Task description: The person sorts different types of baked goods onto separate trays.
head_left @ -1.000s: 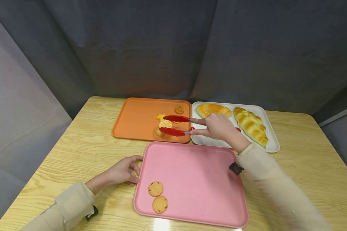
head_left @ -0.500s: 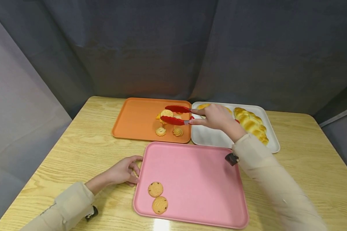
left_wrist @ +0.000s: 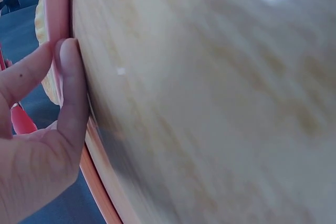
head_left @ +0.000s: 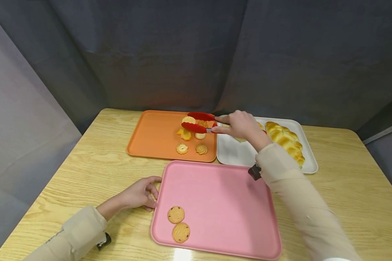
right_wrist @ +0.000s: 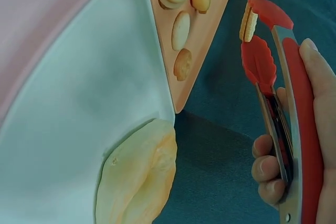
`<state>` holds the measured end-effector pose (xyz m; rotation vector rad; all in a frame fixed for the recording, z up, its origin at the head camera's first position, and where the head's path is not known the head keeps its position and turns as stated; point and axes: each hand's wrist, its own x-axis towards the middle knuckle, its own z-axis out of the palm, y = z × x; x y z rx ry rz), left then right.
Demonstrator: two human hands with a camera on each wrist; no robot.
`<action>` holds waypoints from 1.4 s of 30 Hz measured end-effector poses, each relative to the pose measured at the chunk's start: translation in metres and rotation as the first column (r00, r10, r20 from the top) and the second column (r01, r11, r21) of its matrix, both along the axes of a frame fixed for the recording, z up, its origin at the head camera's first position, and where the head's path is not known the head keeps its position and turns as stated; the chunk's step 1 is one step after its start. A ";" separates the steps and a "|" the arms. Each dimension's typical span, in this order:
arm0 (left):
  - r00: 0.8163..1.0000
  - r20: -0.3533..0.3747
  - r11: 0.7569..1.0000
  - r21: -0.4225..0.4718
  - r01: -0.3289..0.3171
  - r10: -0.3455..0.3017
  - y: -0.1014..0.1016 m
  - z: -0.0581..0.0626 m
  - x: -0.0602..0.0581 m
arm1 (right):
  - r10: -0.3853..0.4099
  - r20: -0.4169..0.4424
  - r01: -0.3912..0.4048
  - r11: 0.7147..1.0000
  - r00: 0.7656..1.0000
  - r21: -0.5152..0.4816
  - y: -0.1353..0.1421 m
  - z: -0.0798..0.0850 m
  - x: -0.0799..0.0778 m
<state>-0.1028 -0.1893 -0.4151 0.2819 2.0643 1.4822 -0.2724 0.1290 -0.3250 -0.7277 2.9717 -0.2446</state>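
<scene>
My right hand (head_left: pixel 243 125) grips red-tipped metal tongs (right_wrist: pixel 302 124). Between the tong tips is a round, pale sandwich biscuit (right_wrist: pixel 248 23), raised above the orange tray (head_left: pixel 156 134) in the head view. My left hand (head_left: pixel 139 193) holds the left edge of the pink tray (head_left: pixel 222 210), its thumb and a finger (left_wrist: pixel 73 82) right at the rim. Two chocolate chip cookies (head_left: pixel 181 232) lie at that tray's near left corner. Several small cookies sit on the orange tray, among them a swirl cookie (head_left: pixel 201 149) and a ring-shaped one (head_left: pixel 182 148).
A white tray (head_left: pixel 238 154) adjoins the orange one on the right. It bears a braided loaf (head_left: pixel 285 143) and another bread (right_wrist: pixel 139 174), which my right hand mostly covers in the head view. A dark curtain (head_left: pixel 163 54) hangs behind the wooden table (head_left: pixel 98 156).
The tongs with the sandwich biscuit have risen and moved toward the back of the orange tray, uncovering the cookies nearer me. My left hand and the pink tray have stayed put.
</scene>
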 end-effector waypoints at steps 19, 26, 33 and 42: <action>1.000 0.004 1.000 0.015 0.006 -0.006 0.000 0.000 0.003 | -0.115 0.065 0.116 0.993 0.991 0.002 -0.005 -0.016 -0.028; 1.000 0.010 1.000 0.015 -0.001 0.001 -0.001 0.001 0.004 | -0.144 0.096 0.142 0.990 0.985 0.022 -0.014 -0.023 -0.032; 1.000 0.017 1.000 0.010 -0.009 0.009 -0.002 0.002 0.005 | -0.150 0.075 0.147 0.988 0.986 0.043 -0.023 -0.031 -0.034; 1.000 0.015 1.000 0.008 -0.005 0.005 -0.001 0.002 0.007 | -0.181 0.056 0.175 0.980 0.982 0.095 -0.033 -0.037 -0.033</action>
